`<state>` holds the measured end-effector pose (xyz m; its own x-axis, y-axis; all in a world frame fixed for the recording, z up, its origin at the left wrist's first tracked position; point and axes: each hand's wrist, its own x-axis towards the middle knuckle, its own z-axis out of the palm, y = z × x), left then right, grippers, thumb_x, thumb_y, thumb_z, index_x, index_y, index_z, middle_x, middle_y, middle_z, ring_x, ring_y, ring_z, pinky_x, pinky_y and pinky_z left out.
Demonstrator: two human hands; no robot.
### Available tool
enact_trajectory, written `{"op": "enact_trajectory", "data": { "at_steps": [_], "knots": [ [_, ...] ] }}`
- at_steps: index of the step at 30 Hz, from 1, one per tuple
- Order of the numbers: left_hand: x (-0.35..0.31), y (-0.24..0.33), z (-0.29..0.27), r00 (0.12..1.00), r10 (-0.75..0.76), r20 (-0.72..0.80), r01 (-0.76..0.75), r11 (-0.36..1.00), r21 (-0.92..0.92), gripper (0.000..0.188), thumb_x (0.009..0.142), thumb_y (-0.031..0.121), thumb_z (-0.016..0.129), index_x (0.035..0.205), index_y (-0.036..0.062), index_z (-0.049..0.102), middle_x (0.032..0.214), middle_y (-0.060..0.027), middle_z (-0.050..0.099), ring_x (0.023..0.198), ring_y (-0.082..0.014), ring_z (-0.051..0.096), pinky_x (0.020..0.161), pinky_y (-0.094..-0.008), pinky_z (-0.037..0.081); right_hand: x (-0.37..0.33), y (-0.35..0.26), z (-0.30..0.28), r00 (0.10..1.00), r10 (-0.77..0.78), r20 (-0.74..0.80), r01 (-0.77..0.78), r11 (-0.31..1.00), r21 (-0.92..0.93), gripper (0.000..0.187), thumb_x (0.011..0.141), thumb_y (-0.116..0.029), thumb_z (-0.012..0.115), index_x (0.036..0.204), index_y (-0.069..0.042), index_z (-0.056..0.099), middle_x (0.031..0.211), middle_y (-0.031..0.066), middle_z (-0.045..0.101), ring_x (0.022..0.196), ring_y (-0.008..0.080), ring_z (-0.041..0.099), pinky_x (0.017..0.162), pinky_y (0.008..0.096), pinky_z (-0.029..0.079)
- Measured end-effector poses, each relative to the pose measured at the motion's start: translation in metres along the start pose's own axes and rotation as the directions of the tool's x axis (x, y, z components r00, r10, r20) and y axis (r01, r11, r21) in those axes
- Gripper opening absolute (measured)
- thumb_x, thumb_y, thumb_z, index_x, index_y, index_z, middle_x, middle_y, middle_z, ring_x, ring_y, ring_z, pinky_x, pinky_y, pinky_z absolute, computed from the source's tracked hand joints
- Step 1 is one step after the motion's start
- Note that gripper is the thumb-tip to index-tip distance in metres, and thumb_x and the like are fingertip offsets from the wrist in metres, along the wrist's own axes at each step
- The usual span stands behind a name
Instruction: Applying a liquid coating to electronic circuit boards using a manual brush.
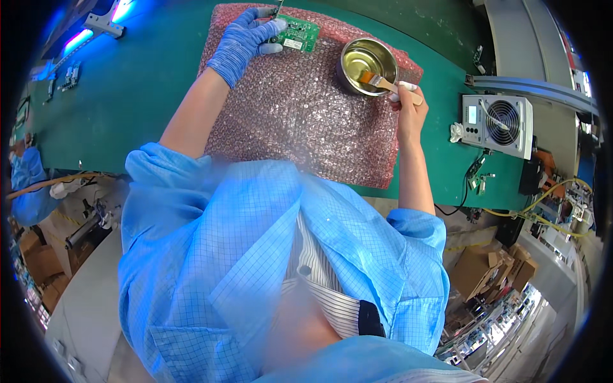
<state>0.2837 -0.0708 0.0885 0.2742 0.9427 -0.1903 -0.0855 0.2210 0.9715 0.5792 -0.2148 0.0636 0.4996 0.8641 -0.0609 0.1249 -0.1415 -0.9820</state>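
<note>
My left hand (241, 42), in a blue-and-grey knit glove, grips a green circuit board (301, 34) by its left side, over the far part of a pink bubble-wrap sheet (300, 108). A white label shows on the board's face. My right hand (409, 102), with white coverings on some fingertips, is closed around the wooden handle of a flat brush (389, 85). The brush's orange bristles reach into a round metal bowl (347, 76) that holds a yellowish clear liquid. The bowl stands on the bubble wrap at its right side.
A white box with a fan and small display (498, 126) stands right on the green table (128, 108). Glowing blue-violet lamps (78, 41) are at the far left. Cables (474, 169) and small metal parts lie near the right edge. Another person's blue sleeve (29, 167) shows at left.
</note>
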Motion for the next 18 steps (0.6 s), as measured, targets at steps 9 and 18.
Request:
{"op": "enact_trajectory", "data": {
  "at_steps": [9,18],
  "knots": [
    [0.0,0.003,0.0,0.994,-0.105,0.042,0.105,0.994,0.0,0.042,0.079,0.026,0.065,0.112,0.0033,0.052,0.094,-0.0061,0.058,0.081,-0.015,0.06,0.058,-0.0223,0.056,0.001,-0.018,-0.013,0.999,-0.03,-0.026,0.03,0.999,-0.013,0.016,0.085,-0.016,0.054,0.09,-0.001,0.058,0.068,0.0012,0.056,0.054,0.0062,0.048,0.049,0.0189,0.037],
    [0.017,-0.006,-0.005,0.953,-0.11,0.281,0.177,0.958,-0.225,0.042,0.079,0.024,0.065,0.114,0.0034,0.052,0.103,-0.0073,0.056,0.094,-0.0147,0.057,0.074,-0.0246,0.053,0.004,-0.048,-0.052,0.997,-0.061,-0.053,0.056,0.994,-0.092,0.016,0.083,-0.015,0.055,0.087,0.0,0.06,0.064,0.0021,0.057,0.054,0.007,0.05,0.049,0.0194,0.037]
  ]
}}
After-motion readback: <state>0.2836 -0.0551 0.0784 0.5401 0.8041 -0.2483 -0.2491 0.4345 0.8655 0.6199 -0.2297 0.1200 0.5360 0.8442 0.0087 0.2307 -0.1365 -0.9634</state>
